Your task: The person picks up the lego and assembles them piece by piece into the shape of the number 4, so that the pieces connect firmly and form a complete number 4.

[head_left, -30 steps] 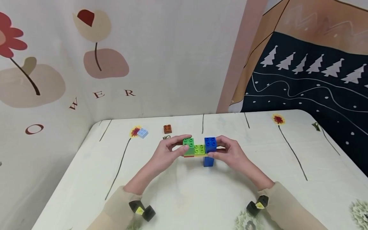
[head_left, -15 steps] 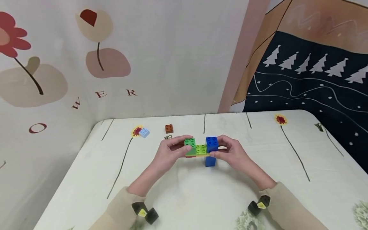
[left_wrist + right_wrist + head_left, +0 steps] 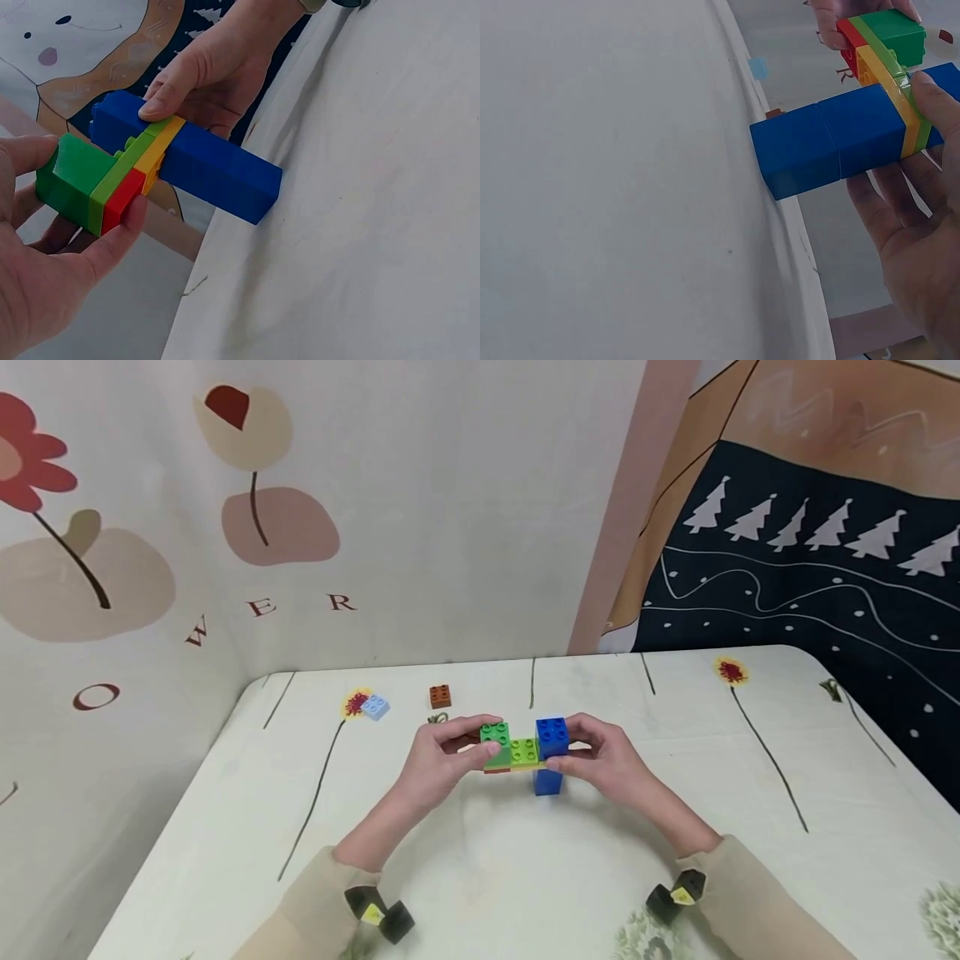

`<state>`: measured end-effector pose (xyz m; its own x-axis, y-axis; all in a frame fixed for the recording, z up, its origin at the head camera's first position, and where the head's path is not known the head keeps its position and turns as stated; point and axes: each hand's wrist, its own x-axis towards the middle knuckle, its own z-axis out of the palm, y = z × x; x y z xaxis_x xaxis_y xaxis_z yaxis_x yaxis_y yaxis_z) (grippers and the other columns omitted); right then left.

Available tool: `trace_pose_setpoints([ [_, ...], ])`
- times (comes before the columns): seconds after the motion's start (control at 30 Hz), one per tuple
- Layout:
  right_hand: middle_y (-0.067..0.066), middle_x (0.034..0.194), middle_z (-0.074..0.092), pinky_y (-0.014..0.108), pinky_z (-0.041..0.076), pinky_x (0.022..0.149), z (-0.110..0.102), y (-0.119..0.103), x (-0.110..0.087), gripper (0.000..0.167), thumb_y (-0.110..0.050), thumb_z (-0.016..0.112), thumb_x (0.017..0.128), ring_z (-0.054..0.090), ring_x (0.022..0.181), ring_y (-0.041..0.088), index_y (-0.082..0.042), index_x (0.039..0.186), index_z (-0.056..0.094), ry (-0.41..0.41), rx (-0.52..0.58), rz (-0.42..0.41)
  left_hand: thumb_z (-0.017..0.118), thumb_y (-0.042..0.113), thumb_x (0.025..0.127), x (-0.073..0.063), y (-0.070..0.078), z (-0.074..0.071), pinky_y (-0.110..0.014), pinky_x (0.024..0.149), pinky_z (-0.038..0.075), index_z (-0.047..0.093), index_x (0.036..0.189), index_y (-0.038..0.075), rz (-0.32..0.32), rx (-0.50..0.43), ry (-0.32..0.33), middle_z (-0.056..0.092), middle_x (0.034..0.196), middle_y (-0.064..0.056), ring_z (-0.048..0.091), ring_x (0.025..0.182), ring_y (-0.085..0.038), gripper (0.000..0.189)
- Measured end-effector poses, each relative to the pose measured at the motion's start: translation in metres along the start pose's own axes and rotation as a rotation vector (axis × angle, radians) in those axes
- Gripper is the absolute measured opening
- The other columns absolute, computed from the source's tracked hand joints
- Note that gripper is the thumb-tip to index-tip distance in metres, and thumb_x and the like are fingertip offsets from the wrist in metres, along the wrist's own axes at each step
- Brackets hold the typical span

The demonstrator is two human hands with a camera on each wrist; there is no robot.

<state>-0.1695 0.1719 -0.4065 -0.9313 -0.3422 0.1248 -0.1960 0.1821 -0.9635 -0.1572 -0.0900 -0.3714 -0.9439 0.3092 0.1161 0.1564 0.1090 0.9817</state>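
Both hands hold one build of toy bricks. On a lime green brick (image 3: 523, 751) sit a green brick (image 3: 495, 744) at the left and a blue brick (image 3: 552, 738) at the right. Below the lime layer are a red brick (image 3: 124, 199) and a yellow brick (image 3: 892, 96), then a column of blue bricks (image 3: 827, 139). My left hand (image 3: 442, 758) pinches the green end, thumb in front, a finger by the red brick. My right hand (image 3: 608, 759) grips the upper blue brick, its thumb at the lime layer. Whether the column touches the table is unclear.
A light blue brick (image 3: 375, 707) and a brown brick (image 3: 440, 696) lie apart at the back left of the table (image 3: 480, 893), which has a flower-printed cloth. Behind it hangs a printed curtain (image 3: 450, 527). Both wrists wear small black devices.
Hands and bricks keep nearly the same pose. The whole head view has shifted slightly; nothing is taken hold of or let go.
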Motion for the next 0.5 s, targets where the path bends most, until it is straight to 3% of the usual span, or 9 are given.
trace_pose_setpoints([
  [0.3,0.017,0.115,0.069,0.029,0.059,0.086,-0.0005,-0.0005,0.0,0.033,-0.001,0.077,0.09,0.065,0.105,0.031,0.003,0.12,0.063,0.004,0.0,-0.008,0.073,0.005,0.094,0.0008,-0.0002,0.0004,-0.028,0.079,0.06,0.07,0.127,-0.002,0.012,-0.002,0.001,0.07,0.11,-0.014,0.067,0.099,-0.027,0.034],
  [0.5,0.017,0.114,0.07,0.029,0.059,0.086,-0.0001,-0.0004,0.0,0.033,0.0,0.077,0.09,0.065,0.105,0.03,0.004,0.12,0.063,0.003,0.006,-0.014,0.073,0.006,0.095,-0.0007,-0.0003,0.0019,-0.028,0.081,0.059,0.069,0.129,-0.001,-0.032,-0.042,0.008,0.069,0.112,-0.013,0.066,0.1,-0.022,0.035],
])
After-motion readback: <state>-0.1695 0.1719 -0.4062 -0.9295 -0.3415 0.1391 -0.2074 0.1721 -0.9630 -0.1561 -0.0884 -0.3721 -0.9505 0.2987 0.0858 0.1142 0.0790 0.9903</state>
